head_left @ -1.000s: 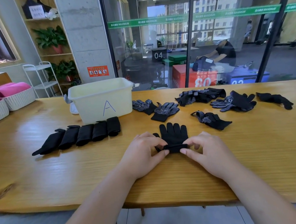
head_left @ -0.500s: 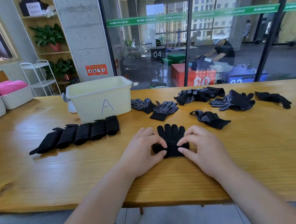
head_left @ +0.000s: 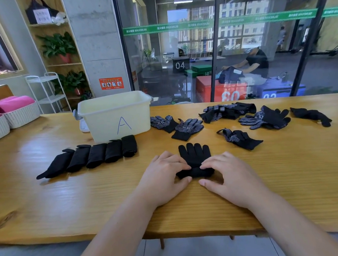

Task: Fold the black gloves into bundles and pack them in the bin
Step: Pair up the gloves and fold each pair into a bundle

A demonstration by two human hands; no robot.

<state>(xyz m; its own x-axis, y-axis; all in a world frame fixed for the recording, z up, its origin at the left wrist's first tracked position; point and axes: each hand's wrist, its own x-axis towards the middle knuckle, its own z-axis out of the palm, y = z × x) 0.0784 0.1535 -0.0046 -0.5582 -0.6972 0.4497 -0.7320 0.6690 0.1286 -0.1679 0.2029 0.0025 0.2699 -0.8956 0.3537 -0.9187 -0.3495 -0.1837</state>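
A black glove (head_left: pixel 194 155) lies flat in front of me, its cuff end rolled up toward the fingers. My left hand (head_left: pixel 163 176) and my right hand (head_left: pixel 225 176) sit on either side of the roll, fingertips pinching its top edge and thumbs at its near side. Several folded black bundles (head_left: pixel 98 155) lie in a row to the left. The cream bin (head_left: pixel 115 116) marked "A" stands behind them. Several loose dotted gloves (head_left: pixel 186 127) are scattered at the back right.
The wooden table (head_left: pixel 69 204) stretches wide, its front edge near me. Two white baskets (head_left: pixel 21 117) with pink cloth stand at the far left. A glass wall rises behind the table.
The roll of the cuff has advanced further up the glove toward its fingers, and both hands have moved forward with it.
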